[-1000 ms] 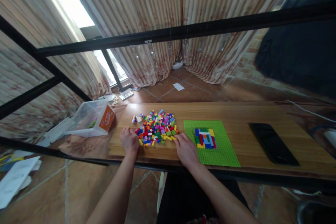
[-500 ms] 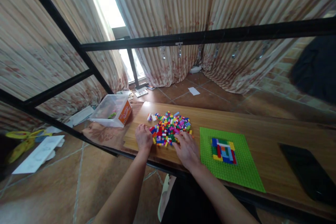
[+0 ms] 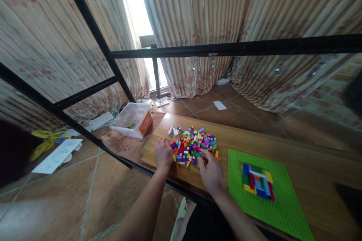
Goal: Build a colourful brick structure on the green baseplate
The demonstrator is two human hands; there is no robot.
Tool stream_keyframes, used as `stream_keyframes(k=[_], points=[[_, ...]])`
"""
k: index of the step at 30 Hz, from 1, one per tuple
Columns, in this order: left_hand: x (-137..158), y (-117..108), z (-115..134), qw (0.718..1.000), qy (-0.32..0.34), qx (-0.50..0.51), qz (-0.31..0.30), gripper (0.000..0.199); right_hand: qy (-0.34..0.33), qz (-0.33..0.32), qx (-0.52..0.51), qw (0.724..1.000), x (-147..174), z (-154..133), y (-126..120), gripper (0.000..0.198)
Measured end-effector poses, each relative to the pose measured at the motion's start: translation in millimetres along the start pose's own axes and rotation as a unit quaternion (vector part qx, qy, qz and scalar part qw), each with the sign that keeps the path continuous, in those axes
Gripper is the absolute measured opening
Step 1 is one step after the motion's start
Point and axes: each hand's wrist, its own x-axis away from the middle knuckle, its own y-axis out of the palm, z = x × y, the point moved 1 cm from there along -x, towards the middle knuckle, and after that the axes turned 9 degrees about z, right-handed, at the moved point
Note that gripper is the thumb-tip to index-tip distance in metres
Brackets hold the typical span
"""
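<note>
A pile of small coloured toy bricks (image 3: 195, 145) lies on the wooden table. My left hand (image 3: 164, 153) rests at the pile's left edge, its fingers curled in; whatever they hold is hidden. My right hand (image 3: 211, 171) reaches into the pile's near right side, thumb and forefinger apart over the bricks, with no brick plainly gripped. To the right, a green baseplate (image 3: 237, 199) bears a low square build of bricks (image 3: 258, 182) in blue, red, yellow, green and white.
Beyond the table's left end sits a clear plastic box (image 3: 131, 120) with an orange label and a few pieces inside. A dark flat object (image 3: 349, 199) lies at the table's right. A black metal frame bar (image 3: 181, 51) crosses behind, before curtains (image 3: 198, 15).
My view has turned left, so the scene sits farther right in the picture. The fingers of my right hand have shifted among the bricks; my left hand stays at the pile's edge.
</note>
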Motion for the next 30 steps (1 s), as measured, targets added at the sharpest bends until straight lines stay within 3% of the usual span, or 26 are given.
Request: stream_keyframes(k=[2, 6, 9, 11, 14, 16, 18, 24, 28, 30], points=[[0.2, 0.2, -0.3, 1.0, -0.004, 0.001, 0.001, 0.032, 0.095, 0.001, -0.116, 0.989, 1.5, 1.2, -6.0, 0.037], [-0.4, -0.3, -0.3, 1.0, -0.006, 0.005, -0.004, 0.032, 0.239, -0.011, -0.317, 0.918, 7.5, -1.0, -18.0, 0.048], [-1.8, -0.9, 0.3, 1.0, -0.003, 0.01, -0.01, 0.032, 0.273, -0.014, -0.392, 0.879, 14.5, -2.8, -25.4, 0.05], [-3.0, -1.0, 0.8, 1.0, -0.002, 0.012, -0.012, 0.033, 0.272, -0.017, -0.396, 0.877, 18.5, -1.2, -28.6, 0.047], [-4.1, -0.7, 1.2, 1.0, -0.001, 0.013, -0.012, 0.033, 0.236, -0.02, -0.304, 0.923, 19.4, 4.9, -30.6, 0.042], [-4.2, -0.5, 1.3, 1.0, -0.001, 0.013, -0.01, 0.032, 0.17, -0.022, -0.181, 0.968, 15.3, 8.6, -30.6, 0.038], [-3.7, -0.5, 1.2, 1.0, -0.002, 0.012, -0.007, 0.031, 0.09, -0.023, -0.059, 0.994, 8.5, 10.4, -29.4, 0.035], [-2.1, -1.5, 1.7, 1.0, -0.006, 0.011, -0.006, 0.032, -0.019, -0.04, 0.11, 0.993, -23.7, 12.8, -24.1, 0.032], [-1.6, -2.3, 2.9, 1.0, -0.011, 0.011, -0.009, 0.032, -0.062, -0.037, 0.17, 0.983, -71.4, 16.2, -20.0, 0.032], [-1.6, -2.6, 3.1, 1.0, -0.014, 0.011, -0.01, 0.032, -0.083, -0.068, 0.214, 0.971, -101.5, 18.4, -13.2, 0.033]])
